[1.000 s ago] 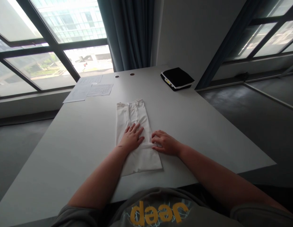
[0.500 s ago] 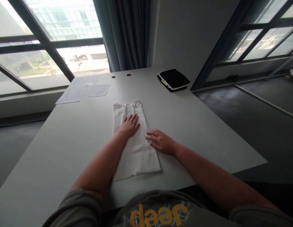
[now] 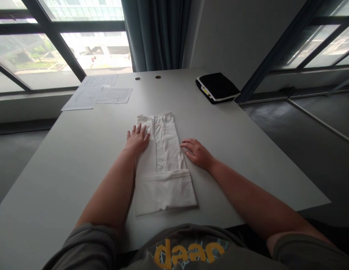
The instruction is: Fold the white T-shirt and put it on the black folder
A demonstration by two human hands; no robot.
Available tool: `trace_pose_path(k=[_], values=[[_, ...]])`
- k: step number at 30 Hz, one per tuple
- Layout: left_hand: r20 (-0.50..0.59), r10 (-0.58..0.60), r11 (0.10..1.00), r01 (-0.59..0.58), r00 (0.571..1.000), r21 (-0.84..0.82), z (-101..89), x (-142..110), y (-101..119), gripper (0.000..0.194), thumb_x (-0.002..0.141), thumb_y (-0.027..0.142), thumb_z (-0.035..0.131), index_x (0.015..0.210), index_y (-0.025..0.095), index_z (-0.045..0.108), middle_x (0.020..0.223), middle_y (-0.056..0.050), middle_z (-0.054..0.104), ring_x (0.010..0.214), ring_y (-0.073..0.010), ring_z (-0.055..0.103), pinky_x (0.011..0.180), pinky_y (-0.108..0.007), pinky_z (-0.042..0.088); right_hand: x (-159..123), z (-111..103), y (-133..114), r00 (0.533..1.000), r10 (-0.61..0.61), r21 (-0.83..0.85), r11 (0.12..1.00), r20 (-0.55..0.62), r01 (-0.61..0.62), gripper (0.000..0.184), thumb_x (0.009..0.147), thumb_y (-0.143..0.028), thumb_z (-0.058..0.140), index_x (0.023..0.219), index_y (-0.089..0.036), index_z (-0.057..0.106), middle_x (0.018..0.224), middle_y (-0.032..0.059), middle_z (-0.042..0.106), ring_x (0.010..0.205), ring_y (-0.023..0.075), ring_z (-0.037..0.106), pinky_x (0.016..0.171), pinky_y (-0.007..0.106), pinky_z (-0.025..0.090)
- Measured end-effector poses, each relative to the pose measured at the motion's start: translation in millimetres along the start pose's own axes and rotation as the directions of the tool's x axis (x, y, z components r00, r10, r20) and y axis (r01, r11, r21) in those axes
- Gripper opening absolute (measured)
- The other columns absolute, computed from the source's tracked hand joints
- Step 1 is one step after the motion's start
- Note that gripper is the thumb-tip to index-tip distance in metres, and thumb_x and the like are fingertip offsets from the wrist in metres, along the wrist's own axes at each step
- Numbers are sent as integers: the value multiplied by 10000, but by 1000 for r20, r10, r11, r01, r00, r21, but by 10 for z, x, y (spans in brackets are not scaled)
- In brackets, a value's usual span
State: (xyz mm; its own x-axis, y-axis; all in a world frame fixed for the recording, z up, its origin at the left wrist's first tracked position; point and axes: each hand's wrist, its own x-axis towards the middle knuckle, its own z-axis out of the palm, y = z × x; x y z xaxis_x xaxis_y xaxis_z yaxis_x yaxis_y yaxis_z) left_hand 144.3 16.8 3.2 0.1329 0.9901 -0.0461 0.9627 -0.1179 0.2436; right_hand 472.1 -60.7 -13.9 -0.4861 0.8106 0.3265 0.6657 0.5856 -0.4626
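Observation:
White folded trousers (image 3: 166, 191) lie flat on the table in front of me, the waistband at the far end and the near end turned up into a wide band. My left hand (image 3: 137, 140) rests palm down on their left edge, below the waistband, with fingers spread. Along the right edge lies my right hand (image 3: 197, 152), its fingertips at the cloth and the fingers loosely stretched out. Neither hand grips anything.
The white table (image 3: 87, 150) carries several paper sheets (image 3: 114, 95) at the far left and a black case with a white rim (image 3: 218, 87) at the far right. Two cable holes sit near the back edge, before a blue-grey curtain (image 3: 159, 35).
My left hand has slid left from the middle of the trousers to their left edge. My right hand has drawn slightly off the right edge. The view has tilted down a little.

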Motion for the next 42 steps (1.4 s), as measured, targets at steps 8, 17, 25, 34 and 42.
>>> trace_pose_path(k=[8,17,25,34,42], values=[[-21,-74,997,74,997,-5,14,216,-315,657,1039,542,256,1626,268,367,1747,-84,231,1626,-328,173,1317,-588,153,867,240,430,991,132,-158,979,12,-128,535,1009,-340,505,1485,-106,569,1497,159,592,1402,301,507,1233,474,331],[-43,15,1000,-15,999,5,-48,793,-521,648,1022,559,322,1616,311,394,1727,-41,297,1613,-298,226,1313,-582,173,1760,358,777,964,262,-209,946,49,-247,553,1019,-357,532,1532,-154,554,1554,137,549,1483,317,456,1254,507,293],[-242,73,975,-120,967,-185,23,970,-694,540,978,379,471,1493,249,565,1593,-73,517,1438,-257,510,1277,-458,335,1754,332,863,945,302,21,953,-124,-301,451,969,-267,595,1408,-228,687,1443,77,656,1368,255,600,1192,414,430],[-524,76,782,-377,848,-496,104,952,-771,561,961,423,574,1478,205,554,1542,-143,516,1320,-255,595,1069,-406,562,1652,282,728,896,243,312,942,-371,-126,373,941,-237,578,1258,-221,774,1258,24,765,1169,206,724,1072,356,550],[-606,-21,603,-474,795,-642,162,526,-647,598,981,575,580,1479,249,537,1538,-148,500,1266,-234,640,1105,-390,548,1335,208,485,843,245,403,914,-478,-37,333,949,-350,610,1188,-213,797,1185,59,790,1069,223,757,1003,378,596]])
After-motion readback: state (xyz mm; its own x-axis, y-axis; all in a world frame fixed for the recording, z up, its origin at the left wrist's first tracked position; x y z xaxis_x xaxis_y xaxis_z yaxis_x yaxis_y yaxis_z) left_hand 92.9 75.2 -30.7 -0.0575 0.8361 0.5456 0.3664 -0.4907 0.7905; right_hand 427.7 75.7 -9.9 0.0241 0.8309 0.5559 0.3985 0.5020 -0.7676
